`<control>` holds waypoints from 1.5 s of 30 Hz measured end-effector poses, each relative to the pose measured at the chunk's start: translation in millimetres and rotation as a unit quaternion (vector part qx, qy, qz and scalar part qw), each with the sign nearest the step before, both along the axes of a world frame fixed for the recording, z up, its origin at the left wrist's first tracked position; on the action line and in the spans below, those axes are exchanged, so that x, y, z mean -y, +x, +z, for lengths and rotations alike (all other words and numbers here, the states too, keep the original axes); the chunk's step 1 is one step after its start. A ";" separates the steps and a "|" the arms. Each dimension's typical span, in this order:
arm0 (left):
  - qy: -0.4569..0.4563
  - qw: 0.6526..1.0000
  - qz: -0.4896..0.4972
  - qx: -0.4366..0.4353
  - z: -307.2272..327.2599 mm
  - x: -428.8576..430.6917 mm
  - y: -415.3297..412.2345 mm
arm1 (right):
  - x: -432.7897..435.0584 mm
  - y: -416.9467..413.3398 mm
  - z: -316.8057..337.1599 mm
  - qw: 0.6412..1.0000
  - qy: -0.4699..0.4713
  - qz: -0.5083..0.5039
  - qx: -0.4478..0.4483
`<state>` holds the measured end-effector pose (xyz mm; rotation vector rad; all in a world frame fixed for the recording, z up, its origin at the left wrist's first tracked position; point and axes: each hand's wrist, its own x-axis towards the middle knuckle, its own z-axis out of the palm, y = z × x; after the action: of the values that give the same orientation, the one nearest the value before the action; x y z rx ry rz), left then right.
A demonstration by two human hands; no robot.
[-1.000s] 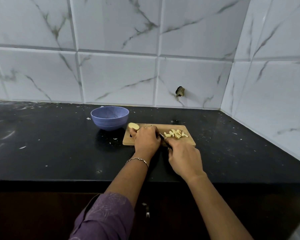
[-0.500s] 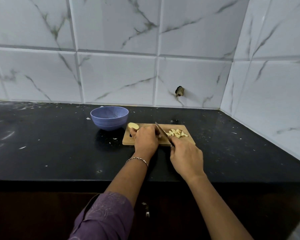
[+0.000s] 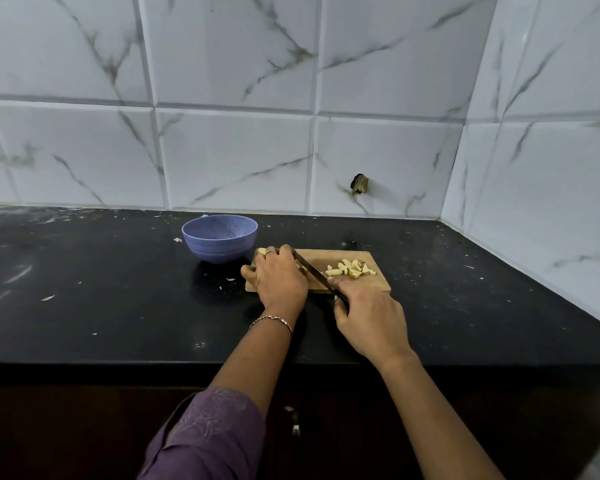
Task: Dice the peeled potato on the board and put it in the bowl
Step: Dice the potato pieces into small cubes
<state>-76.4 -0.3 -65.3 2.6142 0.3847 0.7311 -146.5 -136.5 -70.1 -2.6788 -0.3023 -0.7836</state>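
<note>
A small wooden board (image 3: 378,284) lies on the black counter. On its left half my left hand (image 3: 279,277) curls over a piece of peeled potato (image 3: 261,251), of which only a pale tip shows past the fingers. My right hand (image 3: 368,318) grips the dark handle of a knife (image 3: 312,268). The blade slants up and left, right beside the left hand's knuckles. A pile of diced potato (image 3: 350,268) sits on the board's right half. The blue bowl (image 3: 219,237) stands just left of the board; I see nothing inside it.
The black counter (image 3: 101,289) is flecked with white scraps and smears. White marble-look tiled walls (image 3: 232,157) close the back and the right side, meeting in a corner at the far right. The counter's front edge runs under my forearms.
The knife blade lifted off the board and now slants beside my left hand, closer to it than a second ago. My left hand has slid over more of the potato piece.
</note>
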 end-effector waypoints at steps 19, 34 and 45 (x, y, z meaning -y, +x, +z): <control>0.109 0.993 -0.035 -0.030 -1.5 3.7 11.2 | 0.9 -3.4 3.3 0.998 0.014 -0.058 -0.008; 0.111 0.981 -0.157 -0.012 4.5 14.3 21.5 | 3.6 -0.4 9.1 0.988 0.124 -0.090 -0.034; 0.124 0.978 -0.166 -0.026 8.7 27.0 49.2 | 8.5 8.2 9.2 0.985 0.134 -0.095 -0.045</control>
<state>-27.2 -27.4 -56.6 2.8318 -0.1383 0.6286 -138.3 -145.0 -60.9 -2.5016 0.0791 -0.6973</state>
